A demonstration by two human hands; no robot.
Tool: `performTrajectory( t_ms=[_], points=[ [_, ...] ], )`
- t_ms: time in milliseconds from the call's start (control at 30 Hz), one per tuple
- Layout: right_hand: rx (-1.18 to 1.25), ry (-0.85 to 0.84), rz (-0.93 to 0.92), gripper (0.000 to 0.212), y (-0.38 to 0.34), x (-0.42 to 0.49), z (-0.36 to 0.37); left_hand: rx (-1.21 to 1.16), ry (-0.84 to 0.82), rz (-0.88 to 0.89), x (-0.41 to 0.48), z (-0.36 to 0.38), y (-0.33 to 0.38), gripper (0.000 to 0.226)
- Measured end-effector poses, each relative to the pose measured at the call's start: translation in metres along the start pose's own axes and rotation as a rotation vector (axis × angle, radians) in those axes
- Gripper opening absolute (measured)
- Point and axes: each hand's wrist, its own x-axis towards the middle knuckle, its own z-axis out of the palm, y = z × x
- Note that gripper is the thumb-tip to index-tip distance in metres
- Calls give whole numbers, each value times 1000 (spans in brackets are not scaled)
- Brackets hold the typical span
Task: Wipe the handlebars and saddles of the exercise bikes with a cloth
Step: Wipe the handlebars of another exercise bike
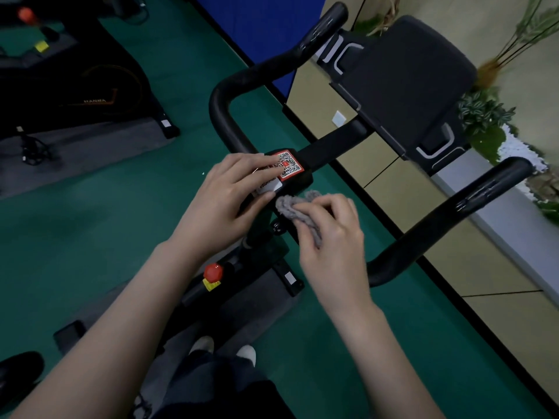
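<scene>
From my end, the right hand [329, 234] is bunched round the grey cloth [290, 207], pressing it against the centre clamp of the handlebars [438, 219], just beside the QR sticker [289, 164]. The left hand [230, 192] lies flat on that clamp with its fingers straight, gripping nothing as far as I can tell. I judge the job early: the curved grips are not yet reached, no saddle is in view, and the second bike [75, 86] waits.
</scene>
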Motion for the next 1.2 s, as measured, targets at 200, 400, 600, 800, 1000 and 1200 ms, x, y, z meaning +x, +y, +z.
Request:
performTrajectory(
  t_ms=[200,400,600,800,1000,1200],
  points=[
    [-134,222,85,15,-5,-15,4,-2,-14,3,1,-3,-1,36],
    [-258,367,257,19,-19,-34,15,-44,-11,38,1,-1,-7,38],
    [-340,600,413,21,-44,-41,36,-80,4,72,1,-1,-13,37],
    [-150,856,617,24,-72,-35,82,-156,-63,111,7,-9,-24,34],
    [132,1047,739,41,-95,-1,128,-291,-180,150,18,-22,-40,35],
    [255,1113,784,41,-89,-11,122,-272,-202,175,15,-20,-43,38]
  ],
)
